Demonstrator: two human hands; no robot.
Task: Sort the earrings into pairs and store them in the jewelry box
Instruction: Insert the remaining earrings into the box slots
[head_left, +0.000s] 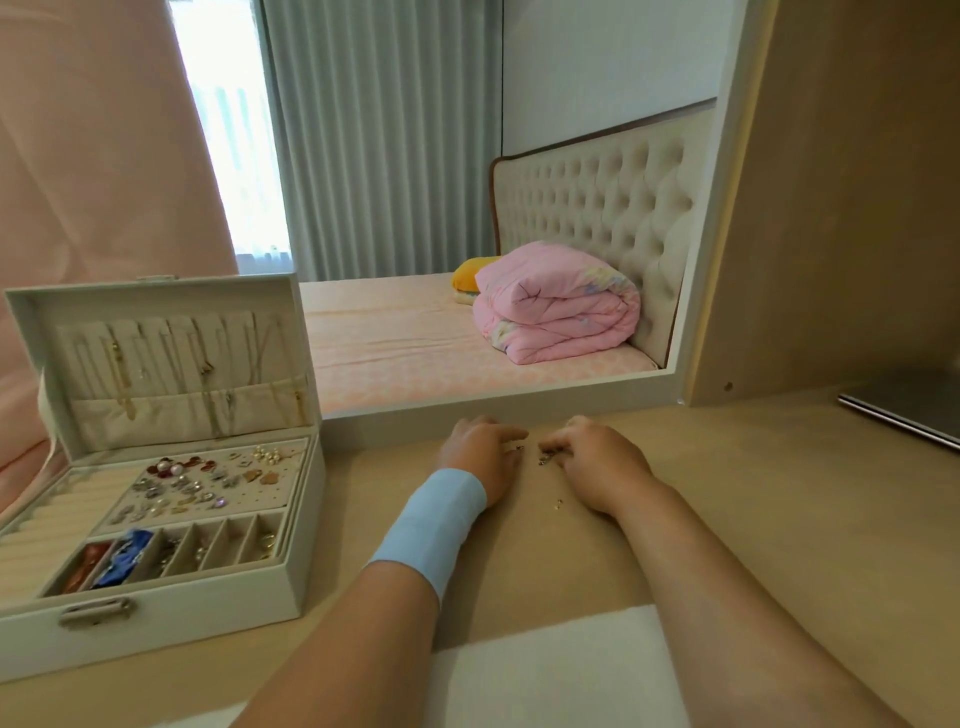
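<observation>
wide pale wooden desk (727, 519), seen from the head view.

container: white leatherette jewelry box (171, 618) at the left of the desk, metal clasp (96, 610) on its front wall, hinged lid (156, 291) standing upright and open.
- lid lining: thin gold chain necklaces (122, 364) hang in a row, their lower ends tucked into a fabric pocket.
- tray, back right: perforated cream panel crowded with stored earrings (197, 488), pearl, silver and reddish pieces among them; pairing too small to judge.
- tray, left: cream ring rolls (47, 514).
- tray, front: a row of narrow slanted compartments. the left ones hold an orange-red item (85, 569) and a blue crumpled item (127, 556); the rightmost holds small gold pieces (267, 540).

task items outside the box: a small cluster of loose earrings (543, 460) lies on the desk right of the box, between the two hands; one tiny gold piece (558, 502) lies apart, nearer the person.

left hand (480, 457), light blue wristband (431, 525) on the wrist: fingertips down at the cluster's left edge. right hand (597, 462): fingers curled in at its right edge. cannot tell whether either hand pinches an earring. hands close together, not touching.

silver laptop (904, 415) closed, at the far right. white cloth (545, 670) at the near edge. white-framed mirror (493, 410) behind the hands.
</observation>
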